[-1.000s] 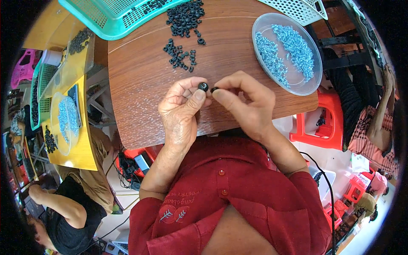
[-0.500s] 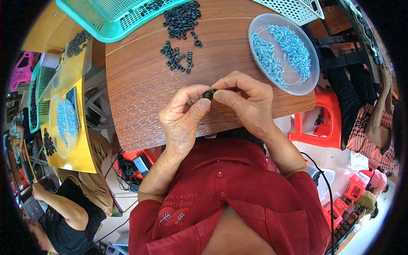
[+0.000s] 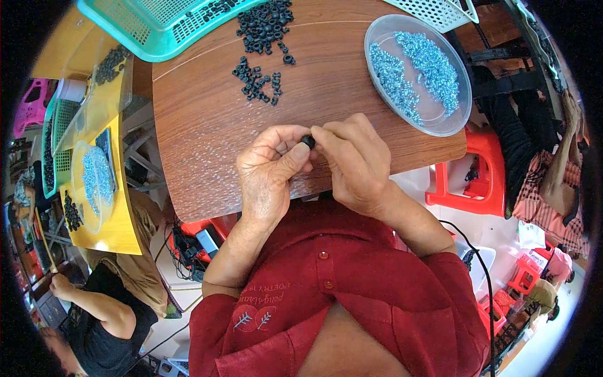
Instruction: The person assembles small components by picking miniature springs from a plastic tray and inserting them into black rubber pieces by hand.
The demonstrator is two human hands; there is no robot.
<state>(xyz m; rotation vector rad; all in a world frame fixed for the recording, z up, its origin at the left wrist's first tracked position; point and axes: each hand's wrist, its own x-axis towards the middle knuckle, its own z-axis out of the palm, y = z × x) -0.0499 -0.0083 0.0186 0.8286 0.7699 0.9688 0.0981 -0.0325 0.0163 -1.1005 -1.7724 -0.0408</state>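
A small round black part (image 3: 308, 141) sits pinched between the thumb and fingers of my left hand (image 3: 271, 166), above the near part of the brown table. My right hand (image 3: 355, 160) meets it from the other side, its thumb and fingertips pressed together against the part; whether a smaller piece is between them is hidden. Beyond my hands lie loose small black parts (image 3: 254, 81), with a larger pile of black parts (image 3: 264, 28) behind them. To the right, a clear round plastic dish (image 3: 429, 123) holds two heaps of tiny shiny blue pieces (image 3: 433, 69).
A green mesh basket (image 3: 154, 53) with black parts stands at the far left, a white perforated basket (image 3: 440, 16) at the far right. Red stools (image 3: 443, 182) flank the table. On the left, a person (image 3: 107, 301) sits by a yellow table (image 3: 122, 220) with another dish.
My right hand has turned over the black part, its knuckles now higher and its fingers folded closer together. The left hand keeps its pinch almost in place.
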